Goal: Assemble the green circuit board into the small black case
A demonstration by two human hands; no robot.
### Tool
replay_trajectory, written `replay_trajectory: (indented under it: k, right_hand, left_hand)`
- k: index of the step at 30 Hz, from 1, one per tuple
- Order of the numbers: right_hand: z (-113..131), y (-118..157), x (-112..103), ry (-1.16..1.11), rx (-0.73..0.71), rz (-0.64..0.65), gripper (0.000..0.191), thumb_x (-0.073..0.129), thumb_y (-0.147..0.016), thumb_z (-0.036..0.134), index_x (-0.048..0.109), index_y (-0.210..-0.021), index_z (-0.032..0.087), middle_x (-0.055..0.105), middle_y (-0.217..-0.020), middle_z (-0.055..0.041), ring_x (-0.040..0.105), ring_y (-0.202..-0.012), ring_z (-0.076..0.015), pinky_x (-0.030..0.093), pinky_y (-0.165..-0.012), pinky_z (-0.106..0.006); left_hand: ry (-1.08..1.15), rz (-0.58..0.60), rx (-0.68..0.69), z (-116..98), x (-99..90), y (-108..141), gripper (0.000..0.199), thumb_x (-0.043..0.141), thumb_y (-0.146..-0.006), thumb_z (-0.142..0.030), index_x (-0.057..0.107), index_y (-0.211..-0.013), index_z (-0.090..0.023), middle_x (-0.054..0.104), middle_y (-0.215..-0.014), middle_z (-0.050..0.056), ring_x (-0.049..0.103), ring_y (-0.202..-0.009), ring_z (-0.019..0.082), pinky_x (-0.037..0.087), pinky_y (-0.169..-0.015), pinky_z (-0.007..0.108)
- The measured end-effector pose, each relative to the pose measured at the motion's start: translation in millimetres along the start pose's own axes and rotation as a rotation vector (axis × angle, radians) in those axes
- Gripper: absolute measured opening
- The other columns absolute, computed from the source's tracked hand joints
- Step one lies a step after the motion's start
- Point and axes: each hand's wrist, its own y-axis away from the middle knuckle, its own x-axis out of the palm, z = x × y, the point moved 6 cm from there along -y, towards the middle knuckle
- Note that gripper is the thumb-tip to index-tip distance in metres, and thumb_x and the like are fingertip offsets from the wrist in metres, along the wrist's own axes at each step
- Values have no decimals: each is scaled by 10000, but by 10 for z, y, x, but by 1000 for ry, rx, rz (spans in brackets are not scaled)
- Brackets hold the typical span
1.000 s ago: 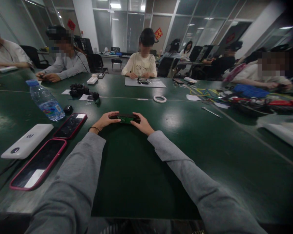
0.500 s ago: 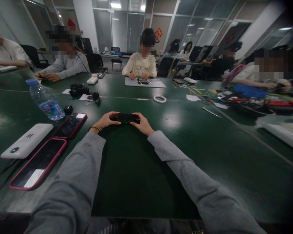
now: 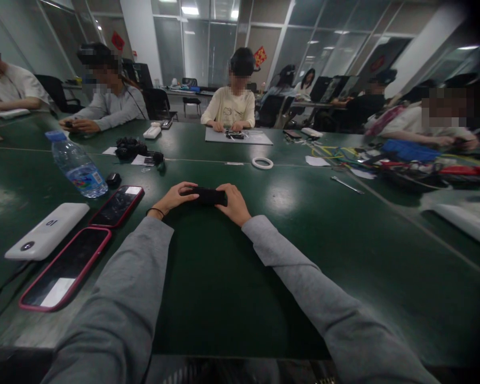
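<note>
Between my two hands is a small black oblong box (image 3: 208,196), held lengthwise just over the green table. Its near face looks plain and dark; finer detail cannot be made out. My left hand (image 3: 176,197), with a dark band on the wrist, is closed on the box's left end, thumb on the near side and fingers over the top. At the opposite end my right hand (image 3: 234,204) grips it, the fingers bent over the top and back.
On my left lie two red-edged phones (image 3: 66,269), a white power bank (image 3: 48,230) and a tilted water bottle (image 3: 78,165). A white tape ring (image 3: 262,163) and a wrench (image 3: 347,185) lie ahead. Cables (image 3: 416,160) heap at right. Several people sit around the table.
The box has been turned in my hands: the green glowing marks on its near side are gone from sight, and a plain dark face shows. My right fingers have shifted over its end.
</note>
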Motion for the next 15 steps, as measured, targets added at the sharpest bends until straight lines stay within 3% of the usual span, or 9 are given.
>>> replay_trajectory:
  k: [4, 8, 15]
  right_hand:
    - [-74, 14, -11, -134, 50, -61, 489, 847, -737, 350, 541, -1094, 218, 540, -1162, -94, 516, -1105, -306, 463, -938, -472]
    - [-190, 32, 18, -220, 146, -119, 512, 762, -825, 387, 510, -1242, 229, 510, -1243, -107, 496, -1167, -290, 454, -981, -470]
    - [-280, 39, 176, -287, 204, 82, 547, 770, -814, 299, 498, -1281, 218, 573, -1195, -95, 545, -1120, -266, 460, -975, -469]
  left_hand:
    - [-23, 27, 21, -4, -2, -2, 652, 841, -615, -352, 598, -1201, -202, 678, -1137, 105, 611, -1146, 276, 435, -1037, 477]
    - [-51, 66, 59, -19, 0, -21, 705, 874, -546, -269, 609, -1195, -197, 673, -1142, 105, 607, -1141, 265, 401, -1069, 495]
    - [-42, 86, 52, 32, 2, -67, 646, 874, -541, -258, 636, -1134, -167, 674, -1185, 121, 611, -1147, 253, 376, -1098, 488]
